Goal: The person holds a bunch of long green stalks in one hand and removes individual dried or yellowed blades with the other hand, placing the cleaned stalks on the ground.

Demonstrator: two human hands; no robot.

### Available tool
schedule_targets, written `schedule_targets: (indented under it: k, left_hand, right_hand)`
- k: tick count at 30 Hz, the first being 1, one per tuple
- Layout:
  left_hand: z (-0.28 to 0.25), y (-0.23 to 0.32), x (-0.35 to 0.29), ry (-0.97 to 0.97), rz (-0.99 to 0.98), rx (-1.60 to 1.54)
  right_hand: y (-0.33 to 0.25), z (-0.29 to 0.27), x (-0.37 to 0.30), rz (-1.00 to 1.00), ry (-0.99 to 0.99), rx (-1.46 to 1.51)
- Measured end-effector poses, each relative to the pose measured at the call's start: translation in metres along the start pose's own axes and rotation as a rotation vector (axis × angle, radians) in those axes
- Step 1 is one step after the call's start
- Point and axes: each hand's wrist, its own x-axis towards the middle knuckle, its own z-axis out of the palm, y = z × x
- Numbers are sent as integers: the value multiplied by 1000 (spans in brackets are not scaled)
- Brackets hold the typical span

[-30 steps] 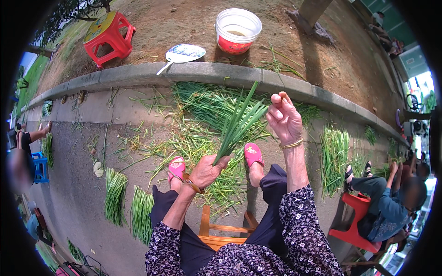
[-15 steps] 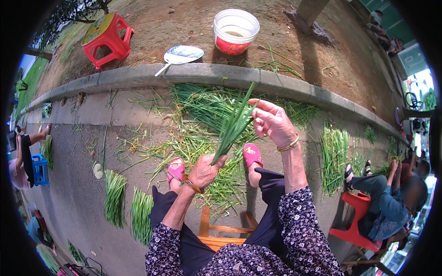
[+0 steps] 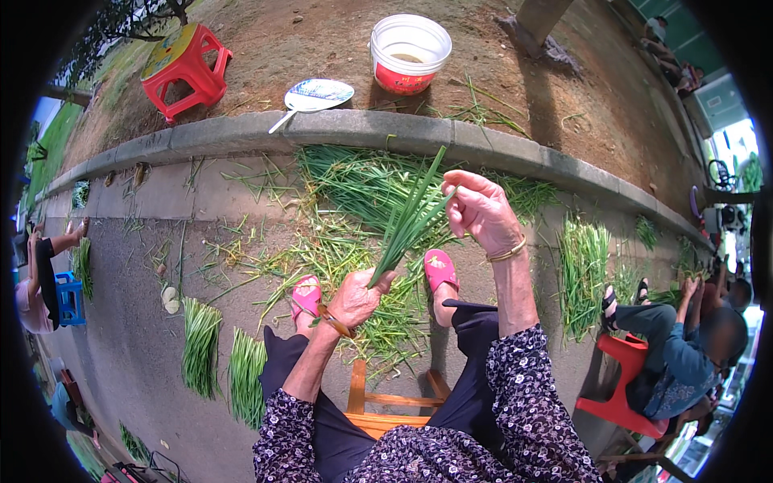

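My left hand (image 3: pixel 357 299) is closed around the lower end of a small bunch of green garlic chives (image 3: pixel 407 229), whose leaves fan upward and to the right. At the bunch's upper right, my right hand (image 3: pixel 483 213) has thumb and fingers pinched on a thin leaf that slants out from the other leaves. Below the hands, loose trimmed leaves and yellowish stalks (image 3: pixel 338 249) cover the ground between my pink slippers (image 3: pixel 440 268). A larger heap of green chives (image 3: pixel 346 181) lies beyond them, against the kerb.
Tidy chive bundles (image 3: pixel 200 346) lie at left, more (image 3: pixel 584 278) at right. Beyond the stone kerb (image 3: pixel 354 127) stand a white-and-red bucket (image 3: pixel 409 52) and a red stool (image 3: pixel 189 72), with a hand fan (image 3: pixel 318 95) on the kerb. A person (image 3: pixel 684 362) sits at right on a red chair (image 3: pixel 620 386).
My right hand has shifted slightly to the right, drawing the pinched leaf a little away from the bunch. My left hand stays almost in place, still holding the chives.
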Motion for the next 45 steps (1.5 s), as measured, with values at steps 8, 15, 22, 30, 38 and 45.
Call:
schedule_targets:
  k: [8, 15, 22, 30, 38, 45]
  left_hand:
    - [-2, -9, 3, 0, 39, 73]
    - [-1, -7, 2, 5, 49, 96]
    - [-1, -3, 1, -1, 30, 121]
    - [-3, -2, 0, -32, 15, 114]
    - [-4, 8, -4, -147, -120, -86]
    - [-12, 20, -16, -261, -287, -508]
  right_hand:
    - [0, -1, -2, 4, -68, -79]
    - [2, -2, -1, 9, -83, -47]
    - [3, -4, 1, -5, -55, -64]
    - [10, -5, 7, -127, 151, -471]
    - [28, 3, 12, -795, 386, -1433]
    - [7, -33, 15, -472, 647, -485]
